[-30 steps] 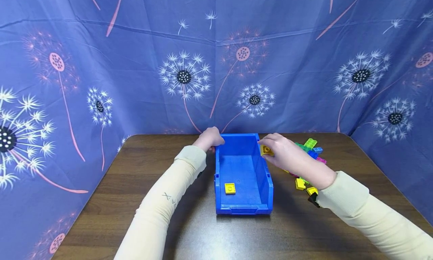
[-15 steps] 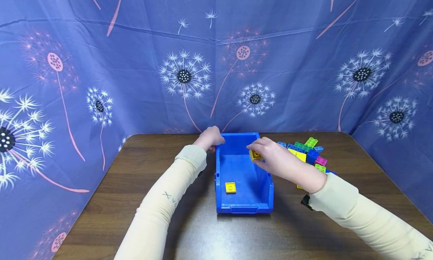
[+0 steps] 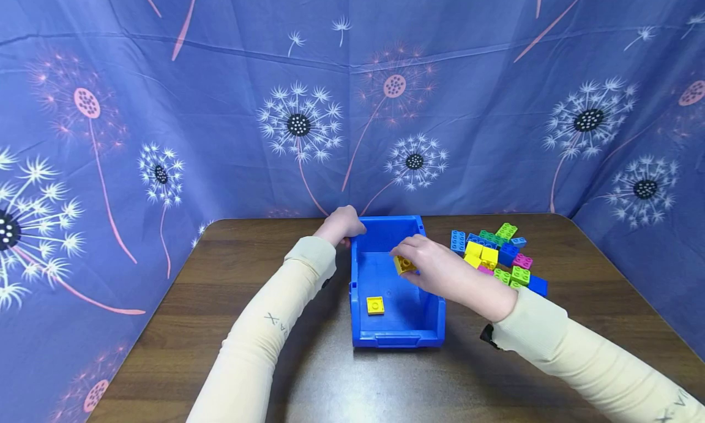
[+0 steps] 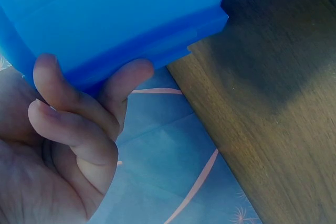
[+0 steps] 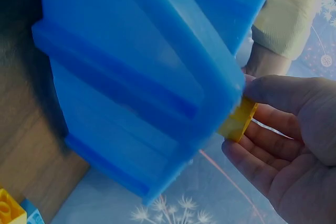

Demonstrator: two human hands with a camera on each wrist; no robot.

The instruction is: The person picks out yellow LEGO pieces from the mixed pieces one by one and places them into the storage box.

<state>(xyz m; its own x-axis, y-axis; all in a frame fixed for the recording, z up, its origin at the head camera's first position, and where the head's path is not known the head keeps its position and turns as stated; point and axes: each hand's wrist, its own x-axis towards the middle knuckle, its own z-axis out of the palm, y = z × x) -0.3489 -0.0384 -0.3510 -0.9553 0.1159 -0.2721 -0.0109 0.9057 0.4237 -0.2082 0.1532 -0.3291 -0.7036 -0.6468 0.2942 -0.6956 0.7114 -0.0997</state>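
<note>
A blue plastic bin (image 3: 398, 338) stands on the table in the head view, its low front toward me. My left hand (image 3: 343, 223) grips its back left rim, and the left wrist view shows curled fingers (image 4: 84, 109) at the edge. Over the bin's inside, my right hand (image 3: 435, 265) pinches a yellow toy building brick (image 3: 404, 264), its hollow underside partly showing. The right wrist view has this brick (image 5: 239, 121) between thumb and fingers, partly hidden by the bin wall. Another yellow brick (image 3: 375, 305) lies on the bin floor near the front, hollow side up.
Right of the bin lies a loose pile of toy bricks, among them a yellow brick (image 3: 489, 258), a light blue brick (image 3: 458, 240), a green brick (image 3: 520, 275) and a pink brick (image 3: 522, 261). A patterned blue cloth (image 3: 352, 104) hangs behind the wooden table (image 3: 248, 276).
My right hand has carried its yellow brick leftward and slightly down, from the bin's right wall to over its inside, uncovering the pile. My left hand stays on the rim.
</note>
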